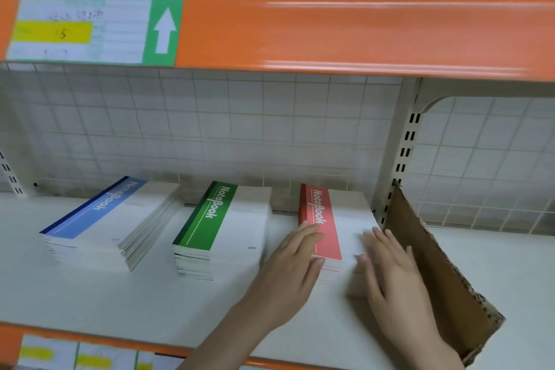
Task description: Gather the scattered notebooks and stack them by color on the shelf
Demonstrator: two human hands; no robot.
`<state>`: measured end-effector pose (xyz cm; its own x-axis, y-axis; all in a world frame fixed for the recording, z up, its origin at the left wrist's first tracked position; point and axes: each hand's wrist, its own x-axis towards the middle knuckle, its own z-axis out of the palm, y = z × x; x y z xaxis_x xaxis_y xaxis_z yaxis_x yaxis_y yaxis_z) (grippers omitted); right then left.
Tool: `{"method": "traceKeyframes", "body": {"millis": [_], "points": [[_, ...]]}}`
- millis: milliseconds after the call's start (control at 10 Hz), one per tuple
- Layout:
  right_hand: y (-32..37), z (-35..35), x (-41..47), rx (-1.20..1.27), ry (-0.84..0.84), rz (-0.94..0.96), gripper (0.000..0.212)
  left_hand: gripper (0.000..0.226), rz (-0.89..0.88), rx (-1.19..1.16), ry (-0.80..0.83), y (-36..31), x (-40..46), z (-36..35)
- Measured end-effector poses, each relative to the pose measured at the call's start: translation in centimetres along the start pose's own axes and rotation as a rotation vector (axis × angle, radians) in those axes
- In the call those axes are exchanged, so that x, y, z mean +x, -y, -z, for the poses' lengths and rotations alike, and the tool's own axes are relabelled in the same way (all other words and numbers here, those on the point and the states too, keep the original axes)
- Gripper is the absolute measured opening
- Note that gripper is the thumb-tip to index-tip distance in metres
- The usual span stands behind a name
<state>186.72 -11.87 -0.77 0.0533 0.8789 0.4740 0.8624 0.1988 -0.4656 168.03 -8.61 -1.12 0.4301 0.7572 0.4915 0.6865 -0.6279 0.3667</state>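
Left hand (pixel 295 264): fingers straight, close together, laid flat against the left edge of the red stack (pixel 330 228), tips on its red cover band. Right hand (pixel 390 264): fingers straight and slightly spread, palm down on the stack's white right part; blurred, so thumb contact cannot be told. Neither hand curls round anything.

Red stack lies directly under and between both hands, long axis running away from the person toward the back of the shelf (pixel 150 294). Both hands about equally near. Likely squaring the pile.

Green stack (pixel 222 228) just left of red, apart from it. Blue stack (pixel 111 219) further left, fanned at its right edge, looks least tidy. Cardboard divider (pixel 435 273) stands just right of the right hand.
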Motion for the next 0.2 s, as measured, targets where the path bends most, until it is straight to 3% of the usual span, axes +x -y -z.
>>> {"method": "traceKeyframes", "body": {"millis": [200], "points": [[1.0,-0.5,-1.7,0.008,-0.107,0.073,0.040,0.037,-0.002,-0.105,-0.001,0.2,-2.2,1.9]]}}
